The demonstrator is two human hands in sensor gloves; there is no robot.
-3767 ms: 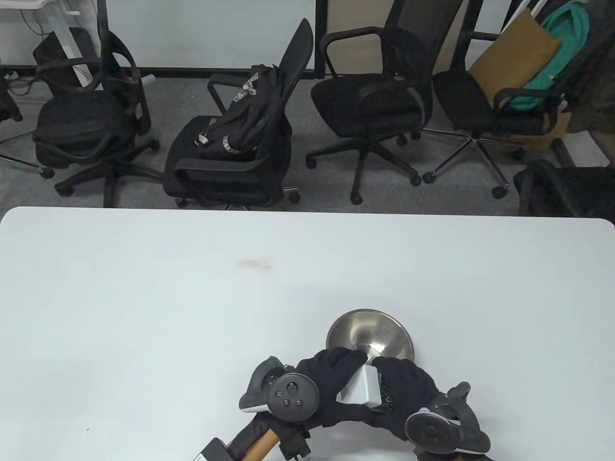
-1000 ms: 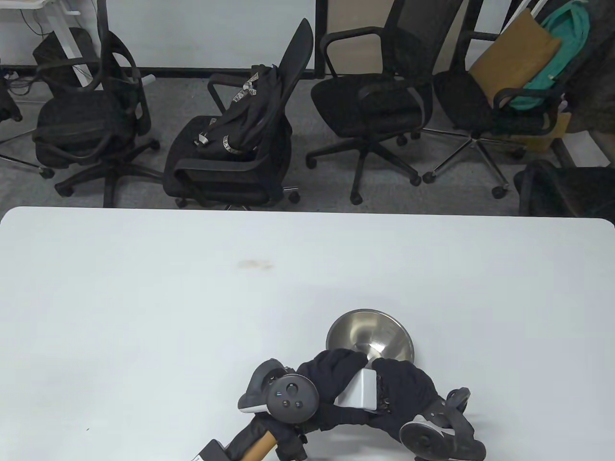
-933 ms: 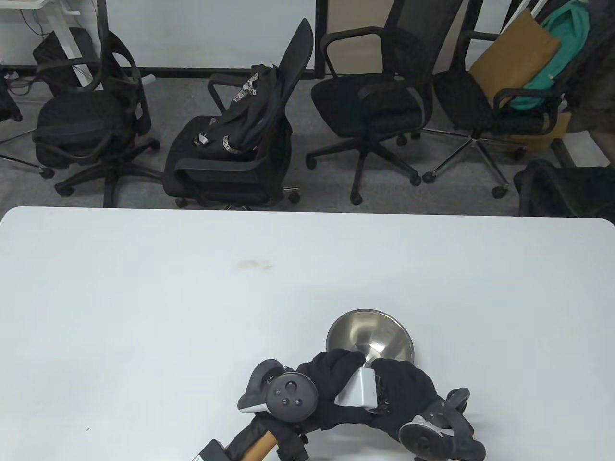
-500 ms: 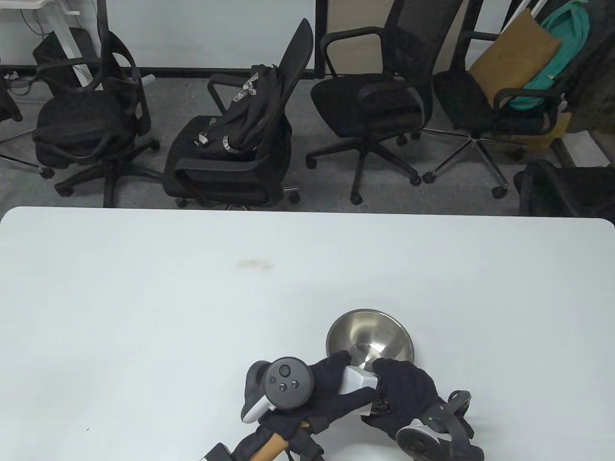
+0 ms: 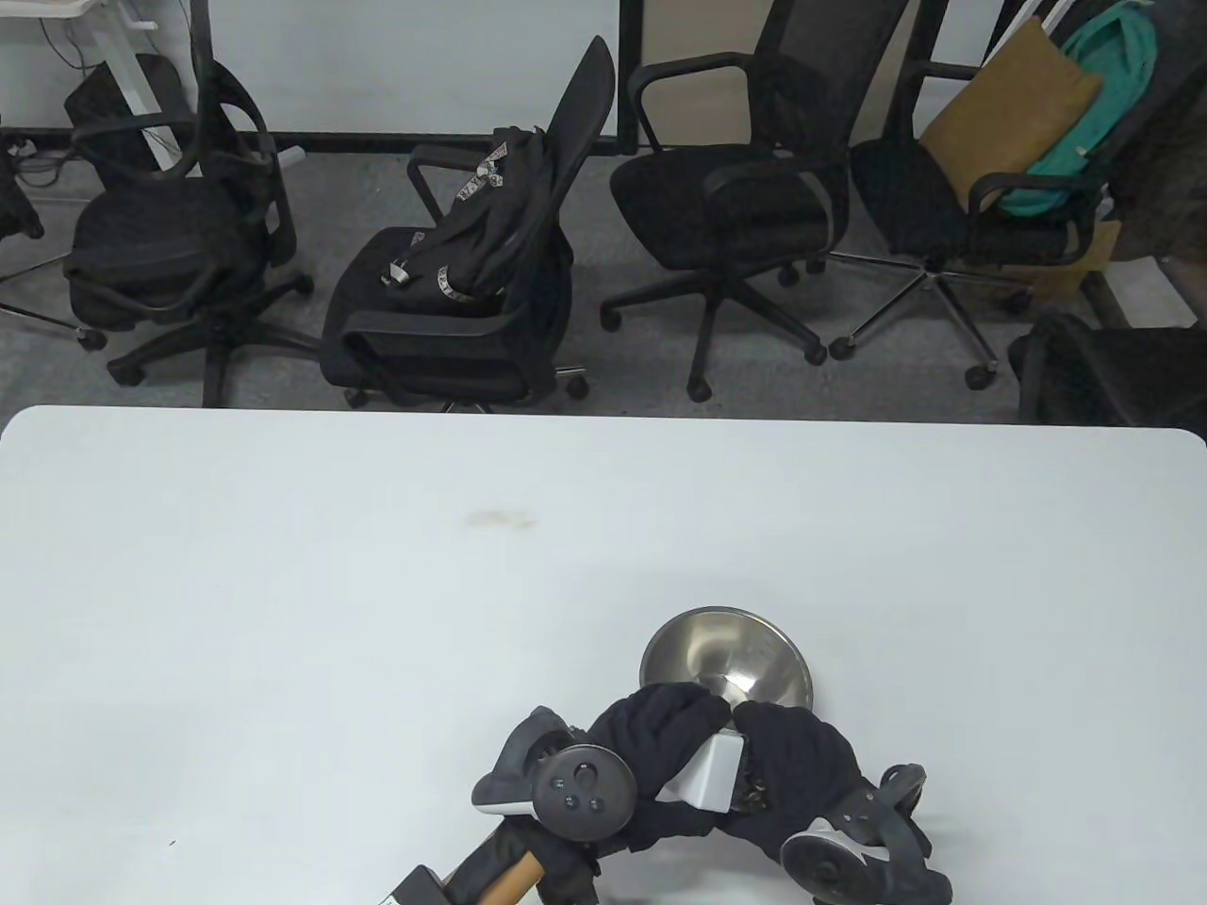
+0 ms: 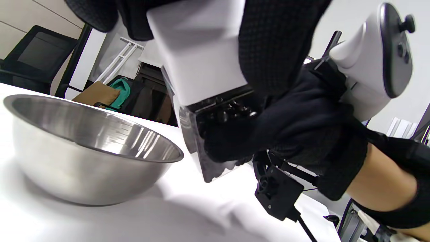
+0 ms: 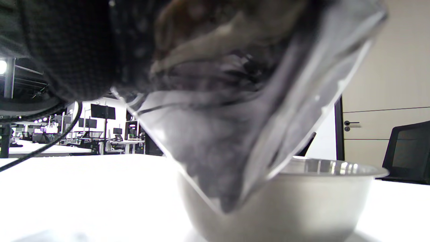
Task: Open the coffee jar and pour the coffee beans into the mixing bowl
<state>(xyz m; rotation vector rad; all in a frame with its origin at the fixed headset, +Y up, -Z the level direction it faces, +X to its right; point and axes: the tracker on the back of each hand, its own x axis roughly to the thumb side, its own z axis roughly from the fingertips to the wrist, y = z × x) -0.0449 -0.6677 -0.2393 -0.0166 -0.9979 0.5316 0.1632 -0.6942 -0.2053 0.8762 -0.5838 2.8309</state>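
Observation:
A clear square coffee jar with a white lid is held tilted just above the table, right in front of the steel mixing bowl. My left hand grips the white lid. My right hand grips the clear body with dark beans inside. The bowl stands empty on the table; in the right wrist view it is behind the jar. The lid sits on the jar.
The white table stretches far and left of the bowl, with a small brown stain. Several black office chairs stand beyond its far edge.
My left hand rolled over the lid and then back, turning the tracker up and down again. The jar stayed low by the bowl in both hands.

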